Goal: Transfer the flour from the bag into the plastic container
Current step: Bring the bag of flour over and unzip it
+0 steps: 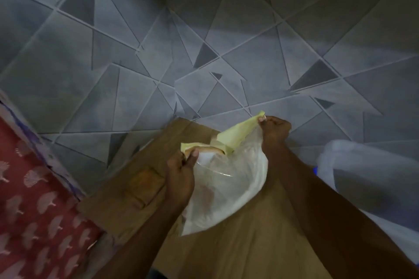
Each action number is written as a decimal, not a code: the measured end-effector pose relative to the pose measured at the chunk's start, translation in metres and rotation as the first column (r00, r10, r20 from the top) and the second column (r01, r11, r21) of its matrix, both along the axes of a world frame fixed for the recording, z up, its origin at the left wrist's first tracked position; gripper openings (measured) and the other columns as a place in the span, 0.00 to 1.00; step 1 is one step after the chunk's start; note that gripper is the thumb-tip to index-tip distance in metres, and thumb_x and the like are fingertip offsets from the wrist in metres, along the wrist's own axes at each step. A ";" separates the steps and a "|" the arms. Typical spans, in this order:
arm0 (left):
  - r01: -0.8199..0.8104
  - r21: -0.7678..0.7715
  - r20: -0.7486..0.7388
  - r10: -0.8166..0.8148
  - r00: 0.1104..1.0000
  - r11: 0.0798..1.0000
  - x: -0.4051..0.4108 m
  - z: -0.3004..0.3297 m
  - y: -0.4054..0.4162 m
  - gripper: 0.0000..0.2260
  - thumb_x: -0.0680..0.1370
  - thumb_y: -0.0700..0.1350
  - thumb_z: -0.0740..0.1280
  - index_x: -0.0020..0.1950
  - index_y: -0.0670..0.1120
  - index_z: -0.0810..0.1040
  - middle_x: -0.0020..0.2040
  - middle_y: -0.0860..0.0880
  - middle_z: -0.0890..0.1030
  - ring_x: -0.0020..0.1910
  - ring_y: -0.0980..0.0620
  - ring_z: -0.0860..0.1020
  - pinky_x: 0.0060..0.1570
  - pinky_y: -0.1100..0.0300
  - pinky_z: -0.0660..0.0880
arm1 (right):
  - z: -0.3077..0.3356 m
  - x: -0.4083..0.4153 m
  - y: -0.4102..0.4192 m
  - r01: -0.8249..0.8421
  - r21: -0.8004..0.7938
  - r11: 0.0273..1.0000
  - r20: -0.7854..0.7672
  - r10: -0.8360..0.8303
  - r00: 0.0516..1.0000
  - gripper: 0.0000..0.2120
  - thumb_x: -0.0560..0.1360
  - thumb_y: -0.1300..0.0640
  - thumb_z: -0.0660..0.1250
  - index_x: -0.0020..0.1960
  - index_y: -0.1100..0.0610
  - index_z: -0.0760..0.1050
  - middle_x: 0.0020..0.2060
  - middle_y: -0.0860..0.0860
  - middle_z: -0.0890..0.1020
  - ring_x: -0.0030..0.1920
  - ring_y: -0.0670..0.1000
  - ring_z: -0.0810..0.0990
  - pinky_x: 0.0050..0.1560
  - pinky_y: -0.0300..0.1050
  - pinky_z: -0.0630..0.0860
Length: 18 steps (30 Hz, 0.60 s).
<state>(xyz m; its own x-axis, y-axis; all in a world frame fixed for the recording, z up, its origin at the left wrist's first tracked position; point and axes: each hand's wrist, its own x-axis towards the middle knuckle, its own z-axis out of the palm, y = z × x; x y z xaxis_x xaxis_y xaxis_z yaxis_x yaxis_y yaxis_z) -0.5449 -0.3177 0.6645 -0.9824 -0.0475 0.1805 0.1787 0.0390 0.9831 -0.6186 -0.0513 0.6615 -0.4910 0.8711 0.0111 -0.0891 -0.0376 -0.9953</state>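
While the left hand [181,172] pinches one yellowish lip of the flour bag [226,179] between thumb and curled fingers, the right hand [275,129] pinches the opposite lip, stretching the mouth wide. One bag, white and slack, hangs over a single brown cardboard sheet [238,244] near its far edge. Pouring seems not yet begun; no flour shows. At the right edge, one blurred translucent shape [362,165] may be the plastic container; I cannot tell.

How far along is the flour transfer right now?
Early. Done: nothing visibly poured. In hand: the left hand and right hand pinch the yellow top of the white plastic flour bag over the brown cardboard. Left: all the pouring; no container is clearly identifiable.
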 end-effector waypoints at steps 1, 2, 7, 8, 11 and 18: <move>-0.002 -0.016 0.023 0.003 1.000 1.000 -0.003 -0.009 0.008 0.15 0.80 0.47 0.70 0.42 0.36 0.78 0.36 0.42 0.80 0.39 0.49 0.80 0.46 0.44 0.78 | -0.006 -0.007 0.007 -0.006 0.014 1.000 0.014 0.006 1.000 0.09 0.68 0.64 0.78 0.48 0.64 0.85 0.38 0.53 0.84 0.38 0.53 0.81 0.44 0.44 0.79; -0.011 -0.035 0.043 0.013 0.999 0.999 -0.005 -0.016 0.014 0.13 0.80 0.47 0.70 0.42 0.38 0.80 0.37 0.41 0.82 0.40 0.47 0.82 0.47 0.44 0.79 | -0.013 -0.013 0.012 -0.010 0.018 1.000 0.027 0.010 1.000 0.08 0.68 0.64 0.78 0.47 0.64 0.85 0.38 0.53 0.84 0.38 0.53 0.81 0.44 0.44 0.79; -0.027 -0.023 0.083 0.029 0.996 0.999 -0.008 -0.040 0.039 0.06 0.81 0.41 0.68 0.46 0.41 0.83 0.42 0.45 0.86 0.45 0.45 0.85 0.47 0.49 0.80 | -0.041 -0.045 0.031 -0.068 0.051 0.996 0.071 0.065 0.995 0.04 0.68 0.66 0.78 0.42 0.64 0.85 0.32 0.49 0.80 0.34 0.51 0.78 0.42 0.42 0.76; -0.030 -0.028 0.089 0.033 0.996 0.999 -0.009 -0.044 0.040 0.06 0.81 0.41 0.68 0.47 0.41 0.83 0.42 0.44 0.85 0.46 0.44 0.84 0.48 0.47 0.80 | -0.047 -0.049 0.032 -0.082 0.073 0.994 0.073 0.076 0.994 0.03 0.68 0.67 0.77 0.41 0.64 0.84 0.31 0.49 0.79 0.34 0.51 0.77 0.42 0.43 0.75; -0.018 0.023 0.117 0.015 0.993 1.000 -0.015 -0.048 0.047 0.06 0.81 0.40 0.67 0.48 0.41 0.83 0.44 0.42 0.85 0.47 0.41 0.85 0.48 0.43 0.81 | -0.061 -0.064 0.040 -0.083 0.088 0.993 0.096 0.075 0.993 0.06 0.68 0.68 0.76 0.45 0.68 0.85 0.32 0.49 0.79 0.35 0.50 0.78 0.43 0.44 0.77; 0.026 -0.221 0.008 -0.025 1.000 0.975 -0.044 -0.031 0.030 0.11 0.72 0.31 0.72 0.47 0.46 0.79 0.39 0.49 0.83 0.40 0.57 0.82 0.39 0.65 0.78 | -0.068 -0.094 0.059 -0.318 0.185 0.930 0.315 0.250 0.916 0.09 0.65 0.61 0.80 0.43 0.54 0.83 0.37 0.52 0.84 0.42 0.53 0.84 0.52 0.50 0.82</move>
<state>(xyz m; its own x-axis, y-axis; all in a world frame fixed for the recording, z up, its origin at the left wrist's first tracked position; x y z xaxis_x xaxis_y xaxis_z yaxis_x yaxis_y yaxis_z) -0.5888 -0.2878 0.6331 -0.9837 0.0181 0.1786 0.1774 0.2513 0.9515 -0.7123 0.0076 0.5932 -0.7291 0.6842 0.0172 0.1755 0.2112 -0.9616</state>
